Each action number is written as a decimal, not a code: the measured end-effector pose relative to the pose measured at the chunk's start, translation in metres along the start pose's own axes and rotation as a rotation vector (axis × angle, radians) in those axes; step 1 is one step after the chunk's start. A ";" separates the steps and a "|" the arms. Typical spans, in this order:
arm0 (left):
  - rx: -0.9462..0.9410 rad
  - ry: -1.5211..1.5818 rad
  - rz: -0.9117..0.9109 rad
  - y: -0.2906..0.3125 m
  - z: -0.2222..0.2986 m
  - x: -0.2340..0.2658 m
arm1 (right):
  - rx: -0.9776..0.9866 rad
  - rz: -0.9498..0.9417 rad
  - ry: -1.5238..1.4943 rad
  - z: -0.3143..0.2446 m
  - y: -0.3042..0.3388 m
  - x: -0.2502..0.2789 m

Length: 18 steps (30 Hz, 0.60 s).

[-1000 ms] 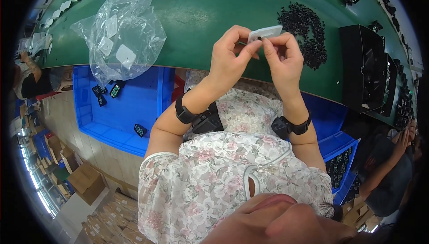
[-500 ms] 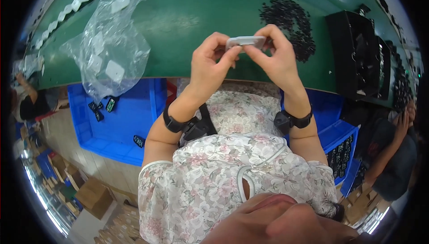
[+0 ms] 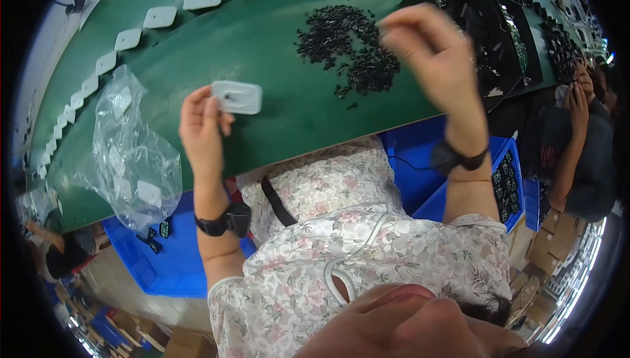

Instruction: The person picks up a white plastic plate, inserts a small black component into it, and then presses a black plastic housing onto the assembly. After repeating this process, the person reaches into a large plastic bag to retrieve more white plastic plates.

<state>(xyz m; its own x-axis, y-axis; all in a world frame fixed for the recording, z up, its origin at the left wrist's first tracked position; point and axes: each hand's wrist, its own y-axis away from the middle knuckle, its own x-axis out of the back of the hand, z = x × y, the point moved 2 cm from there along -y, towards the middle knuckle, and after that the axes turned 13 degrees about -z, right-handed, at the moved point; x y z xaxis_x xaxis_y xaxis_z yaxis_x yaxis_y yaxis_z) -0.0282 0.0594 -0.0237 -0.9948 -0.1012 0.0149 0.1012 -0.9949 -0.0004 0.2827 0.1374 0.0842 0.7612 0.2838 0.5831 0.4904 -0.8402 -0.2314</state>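
Note:
My left hand [image 3: 203, 120] grips a white plastic cover [image 3: 240, 98] by its left end, thumb on top. The cover is a rounded rectangle with a small dark spot near the thumb; it is held over the green table [image 3: 275, 138]. To the right, my right hand [image 3: 436, 53] is raised beside a heap of small black parts [image 3: 377, 72]. Motion smears its fingers, so whether they pinch anything cannot be told. A black box [image 3: 459, 13] stands just beyond that hand.
A curved row of white covers [image 3: 161, 17] runs along the far and left table. A clear plastic bag [image 3: 141, 154] with white covers hangs over the edge above a blue bin [image 3: 164, 273]. Dark boards [image 3: 505, 190] fill a right-hand bin. Another person's hands [image 3: 581, 89] show far right.
Both hands were together on the white cover; now they are apart. The left carried the cover leftward, and the right let go and moved up and right. The view has turned too.

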 end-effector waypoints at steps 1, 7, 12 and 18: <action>0.015 -0.055 0.000 -0.002 -0.004 0.016 | -0.078 0.068 0.105 0.009 -0.004 0.032; 0.109 -0.585 -0.020 -0.034 0.000 0.047 | -0.545 -0.299 0.545 0.170 -0.016 0.142; 0.012 -1.116 0.105 -0.024 0.014 0.012 | -0.804 -0.314 0.807 0.155 -0.039 0.124; -0.072 -1.412 0.129 -0.012 0.012 -0.003 | -0.636 -0.387 0.619 0.161 -0.030 0.141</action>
<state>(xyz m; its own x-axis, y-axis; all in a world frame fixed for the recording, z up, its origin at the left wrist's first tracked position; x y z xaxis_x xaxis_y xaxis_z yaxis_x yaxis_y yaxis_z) -0.0258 0.0718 -0.0121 -0.1241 -0.1462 0.9814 0.1449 -0.9812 -0.1279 0.4443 0.2768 0.0480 0.1474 0.4530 0.8793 0.2002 -0.8842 0.4220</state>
